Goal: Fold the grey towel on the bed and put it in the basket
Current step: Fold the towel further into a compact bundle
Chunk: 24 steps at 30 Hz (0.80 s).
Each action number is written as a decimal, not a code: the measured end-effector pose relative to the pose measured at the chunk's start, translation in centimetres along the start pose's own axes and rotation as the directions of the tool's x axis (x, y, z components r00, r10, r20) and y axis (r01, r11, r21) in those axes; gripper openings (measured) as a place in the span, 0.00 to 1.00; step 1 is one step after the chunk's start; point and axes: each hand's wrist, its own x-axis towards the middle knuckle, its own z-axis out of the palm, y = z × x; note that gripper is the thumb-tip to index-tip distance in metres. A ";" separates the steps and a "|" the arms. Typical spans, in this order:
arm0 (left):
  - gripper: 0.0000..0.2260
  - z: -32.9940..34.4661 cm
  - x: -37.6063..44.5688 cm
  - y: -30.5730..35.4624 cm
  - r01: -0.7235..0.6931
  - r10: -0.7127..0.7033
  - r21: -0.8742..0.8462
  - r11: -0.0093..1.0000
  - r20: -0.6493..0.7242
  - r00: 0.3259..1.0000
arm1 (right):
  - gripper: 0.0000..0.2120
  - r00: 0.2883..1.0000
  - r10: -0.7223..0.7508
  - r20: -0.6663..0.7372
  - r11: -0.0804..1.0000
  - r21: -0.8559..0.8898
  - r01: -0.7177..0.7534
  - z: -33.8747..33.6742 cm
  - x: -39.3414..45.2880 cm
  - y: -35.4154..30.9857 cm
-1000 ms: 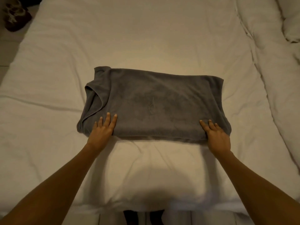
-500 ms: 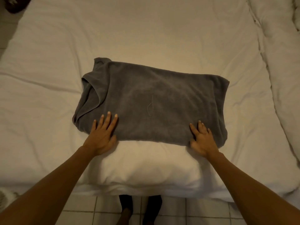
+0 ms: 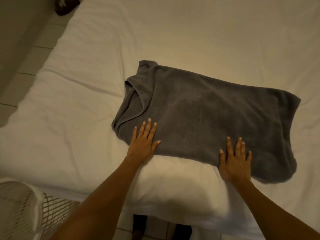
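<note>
The grey towel [image 3: 207, 118] lies folded into a wide rectangle on the white bed [image 3: 86, 110], its left end loose and rumpled. My left hand [image 3: 143, 141] rests flat on the towel's near left edge, fingers spread. My right hand [image 3: 235, 161] lies flat on the near edge further right, fingers apart. Neither hand grips the cloth. A white lattice basket [image 3: 26, 205] stands on the floor at the lower left, beside the bed's foot.
Tiled floor runs along the bed's left side. A dark object [image 3: 66, 5] sits on the floor at the top left. My feet [image 3: 138, 229] show below the bed's near edge.
The view has swung left and down, so the basket has come into sight. Both hands slid a little further onto the towel's near edge and flattened out.
</note>
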 end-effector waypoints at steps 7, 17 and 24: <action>0.28 -1.7 -1.7 -3.1 0.049 -0.074 -0.135 0.990 -0.186 0.980 | 0.31 0.993 -0.101 -0.069 0.992 0.063 0.105 -4.8 4.1 -7.7; 0.31 -2.0 -0.8 -8.2 0.147 -0.216 -0.325 0.934 -0.186 0.959 | 0.30 0.834 -0.539 -0.118 0.832 0.079 0.549 -9.8 10.5 -29.8; 0.19 -0.9 -1.2 -10.1 -0.013 -0.153 -0.359 0.933 -0.430 0.890 | 0.31 0.841 -0.532 -0.098 0.847 -0.035 0.531 -8.1 12.3 -37.9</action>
